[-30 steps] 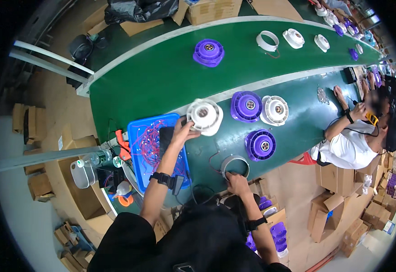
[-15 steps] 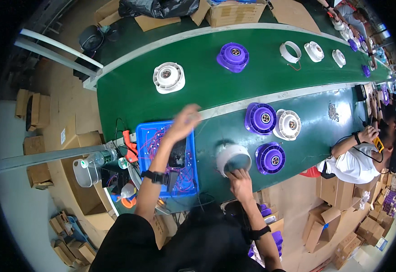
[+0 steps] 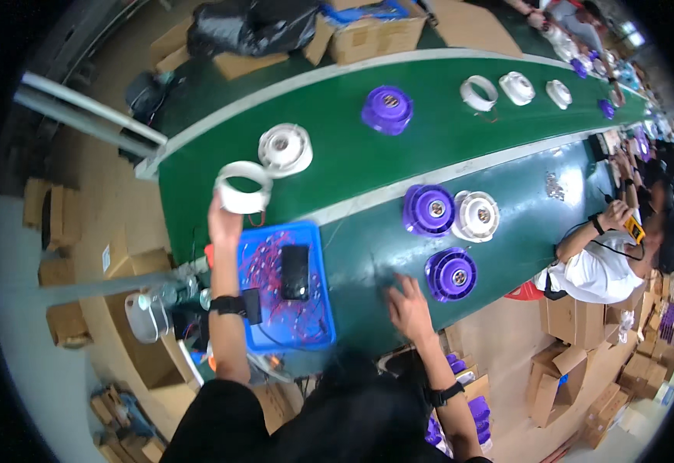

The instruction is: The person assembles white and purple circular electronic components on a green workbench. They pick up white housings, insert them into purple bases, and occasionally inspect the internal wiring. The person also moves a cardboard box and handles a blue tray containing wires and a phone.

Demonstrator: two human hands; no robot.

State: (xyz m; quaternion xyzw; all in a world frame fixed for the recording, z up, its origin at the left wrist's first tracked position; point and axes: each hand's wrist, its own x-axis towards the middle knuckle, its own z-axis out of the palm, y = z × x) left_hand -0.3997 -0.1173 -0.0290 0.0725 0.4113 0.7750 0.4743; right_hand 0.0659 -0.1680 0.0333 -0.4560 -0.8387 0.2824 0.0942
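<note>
A white plastic ring (image 3: 233,199) with a thin red wire hanging from it is gripped by my left hand (image 3: 225,224), above the near left part of the green belt. Just beyond it sits a white round fan-like housing (image 3: 285,150). My right hand (image 3: 411,312) holds nothing; its fingers are spread over the dark green table, left of a purple housing (image 3: 451,275). Another purple housing (image 3: 429,210) and a white one (image 3: 476,216) stand side by side behind that. Beneath my left forearm, a blue tray (image 3: 323,309) contains tangled red wires and a black phone-like slab (image 3: 295,272).
Farther along the belt are a purple housing (image 3: 388,109), another white ring (image 3: 478,93) and white parts. At the right sits a co-worker (image 3: 607,270) holding a yellow device (image 3: 635,229). A metal post (image 3: 106,284) crosses the left side, near a plastic bottle.
The white ring has left the table at my right hand and is now in my left hand, farther left over the belt. My right hand has let go and spread its fingers.
</note>
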